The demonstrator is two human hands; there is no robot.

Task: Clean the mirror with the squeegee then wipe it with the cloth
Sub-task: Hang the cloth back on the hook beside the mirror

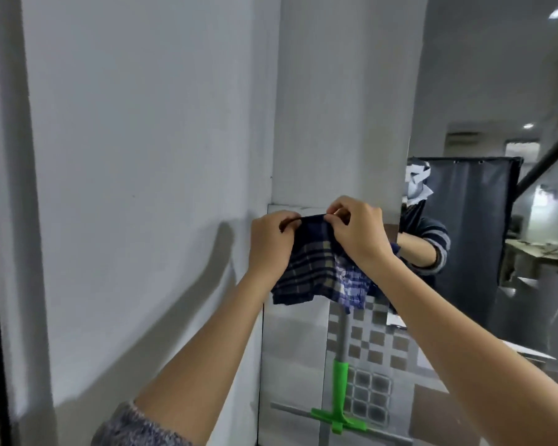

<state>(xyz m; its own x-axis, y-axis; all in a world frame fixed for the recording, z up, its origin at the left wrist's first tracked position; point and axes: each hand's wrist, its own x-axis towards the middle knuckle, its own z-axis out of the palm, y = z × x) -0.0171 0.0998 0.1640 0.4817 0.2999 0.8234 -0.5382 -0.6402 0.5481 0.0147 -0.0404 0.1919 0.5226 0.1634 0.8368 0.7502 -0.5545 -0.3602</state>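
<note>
- The cloth [316, 268], dark blue plaid with pale stripes and a lighter blue-and-white patch on its right side, hangs in the air in front of the upper left corner of the mirror [297, 342].
- Its top edge is stretched taut between your two hands; the rest drapes down loosely, the lower hem uneven.
- Your left hand [271, 243] is closed, pinching the cloth's top left edge between thumb and fingers.
- Your right hand [358, 230] is closed too, thumb and forefinger nipping the top edge just beside the left hand, with cloth bunched under the palm.
- Whether the cloth touches the glass: cannot tell from this angle.
- The squeegee [339, 397] stands upright below the cloth, well apart from it, near the bottom of the view: grey shaft, green handle section, green T-piece on a grey blade bar. It sits at the mirror face; whether you see the tool or its reflection, cannot tell.
- The mirror stands in the corner, against a white wall [149, 156] on its left and below a white pillar [342, 107].
- The glass reflects a checkered tile pattern and your raised arm in a striped sleeve [438, 246].
- Both your forearms are bare; a grey knit cuff [132, 426] shows at the left elbow.
</note>
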